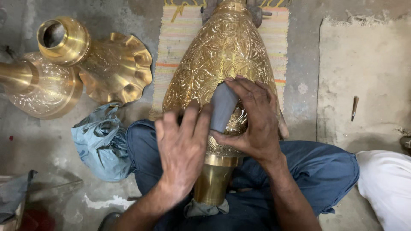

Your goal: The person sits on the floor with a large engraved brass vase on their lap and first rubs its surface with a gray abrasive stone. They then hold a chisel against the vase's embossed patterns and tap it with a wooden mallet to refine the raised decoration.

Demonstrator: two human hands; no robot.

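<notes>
A large engraved brass vase [218, 55] lies lengthwise over my lap, its plain neck [212, 182] pointing toward me. My right hand [252, 124] presses a folded grey abrasive sheet [222, 107] against the vase's belly, fingers wrapped over it. My left hand [182, 149] rests beside it on the vase, fingertips touching the lower edge of the same grey sheet. My legs in blue trousers [325, 171] cradle the vase.
Two more brass pieces lie at the left: a fluted flared one [113, 68] and a round embossed one [40, 87]. A crumpled blue cloth [100, 143] sits by my knee. A striped mat [175, 38] underlies the vase. A small tool [354, 108] lies right, white fabric [385, 188] at lower right.
</notes>
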